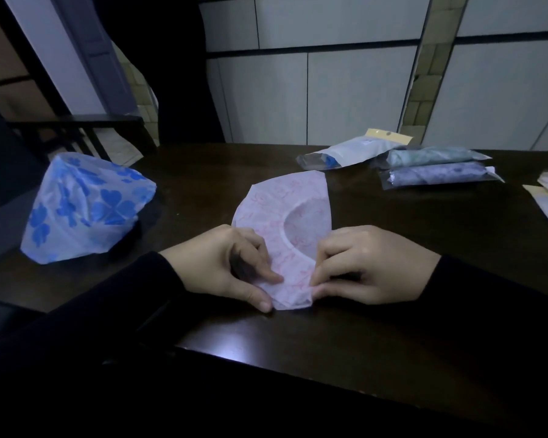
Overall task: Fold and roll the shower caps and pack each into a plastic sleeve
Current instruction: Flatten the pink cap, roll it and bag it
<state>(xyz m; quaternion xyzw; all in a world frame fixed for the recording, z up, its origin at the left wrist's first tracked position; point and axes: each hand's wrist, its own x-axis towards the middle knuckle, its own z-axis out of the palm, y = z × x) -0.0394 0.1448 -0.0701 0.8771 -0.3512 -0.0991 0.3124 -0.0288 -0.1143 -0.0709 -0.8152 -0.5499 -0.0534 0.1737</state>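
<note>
Pinched near corner of pink shower cap (285, 216) with left hand (225, 263) and right hand (364, 263), cap folded flat on dark surface (393, 248). Needed tight, even first turn, edges aligned, air pressed out, before sliding into sleeve.

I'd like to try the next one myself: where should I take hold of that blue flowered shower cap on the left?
Probably at its near bottom edge, coming from your side of the table. The blue flowered shower cap stands puffed up like a tent, so its top would likely just collapse, while the hem lies flat on the wood and is thin enough to pinch.
</note>
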